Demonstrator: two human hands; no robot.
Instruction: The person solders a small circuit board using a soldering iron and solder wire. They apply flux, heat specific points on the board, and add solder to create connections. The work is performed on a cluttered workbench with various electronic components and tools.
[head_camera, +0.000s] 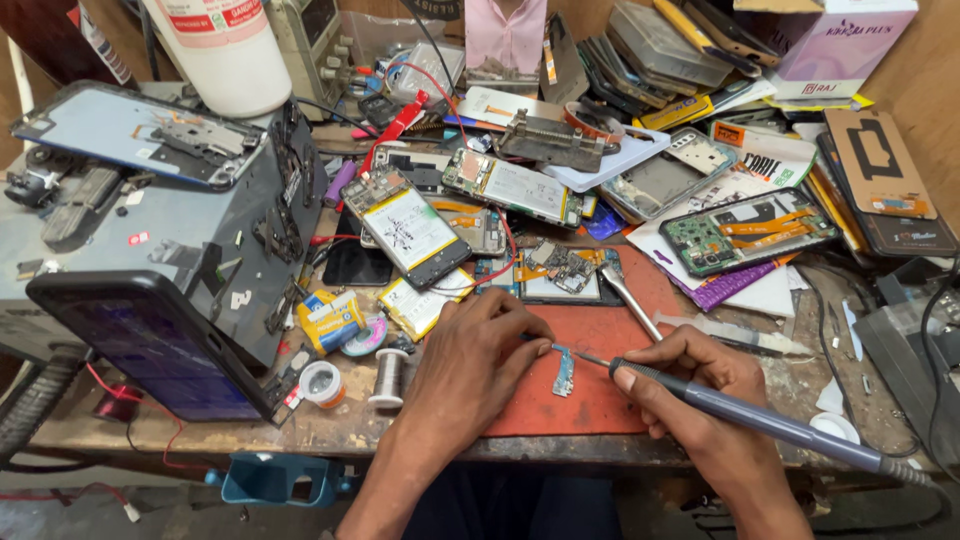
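Observation:
My left hand (478, 362) rests on the red work mat (600, 400), its fingertips pressing beside a small blue circuit board (563, 373). My right hand (690, 382) grips a grey soldering iron (760, 418) like a pen. The iron's thin tip points left and meets the top end of the small board. A cable runs off the iron's handle toward the lower right.
Opened phones (410, 228), a green phone board (745, 232), batteries and cases crowd the bench behind the mat. A grey machine (150, 240) with phones on top stands at left. Solder spool (389, 377), tape rolls (322, 384) and a metal tool (630, 300) lie near the mat.

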